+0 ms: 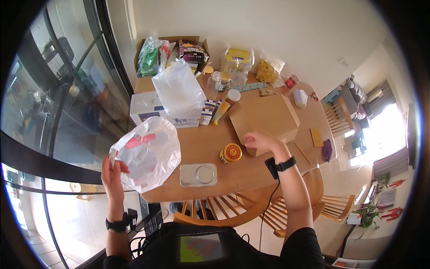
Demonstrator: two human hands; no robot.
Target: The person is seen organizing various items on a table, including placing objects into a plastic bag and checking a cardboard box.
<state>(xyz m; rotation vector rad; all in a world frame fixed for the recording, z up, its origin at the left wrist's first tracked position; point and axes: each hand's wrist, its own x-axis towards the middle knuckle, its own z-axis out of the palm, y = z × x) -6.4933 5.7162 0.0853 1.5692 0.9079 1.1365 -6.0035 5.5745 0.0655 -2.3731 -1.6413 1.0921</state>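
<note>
My left hand [113, 171] grips the rim of a white translucent plastic bag [156, 158] with red print, spread open beside the table's left end. My right hand [259, 141] is over the front left corner of a brown cardboard box [268, 116], fingers curled. Whether it touches the box or pinches anything, I cannot tell. Just left of that hand stands a jar with a yellow and red lid [232, 152]. Nearer to me, a silver metal tin [188, 175] lies flat, with a round metal lid [205, 174] on its right half.
A white carton [184, 120] carries another plastic bag [178, 87]. Behind are a packed cardboard box [205, 45], glass jars [224, 80] and a bag of yellow food [268, 69]. Red scissors [313, 96] lie far right. Wooden chairs [221, 220] line the table's [198, 144] near edge; glass panels [97, 111] stand left.
</note>
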